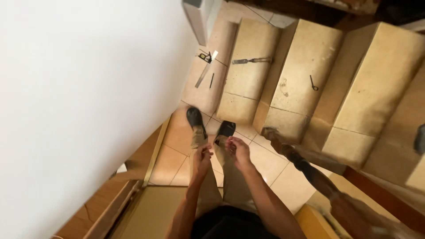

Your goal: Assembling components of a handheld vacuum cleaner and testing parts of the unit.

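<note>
White wall [84, 88]: fills the left half of the view, plain and blank.
Stairs [310, 75]: beige stone steps climb from the tiled floor [195, 132] toward the upper right; the top ones are cut off by the frame edge.
Banister [318, 177]: dark turned wood, running from centre to lower right, its lower end out of view.
Left hand [201, 159]: held in front of the legs, fingers curled inward with the tips drawn together; whether anything sits between them is too small to tell.
Right hand [239, 152]: just beside the left, almost touching it, fingers bent and pinched toward the thumb; any held item is hidden.
Shoes [196, 119]: dark, on the tiles below the hands, toes toward the first step.
Square ruler [206, 68]: lies on the floor, long axis slanting toward the wall.
Chisel [251, 60]: on the lowest step, lying crosswise, blade pointing left.
Small hook [313, 82]: dark, on the second step, shape hard to make out.
</note>
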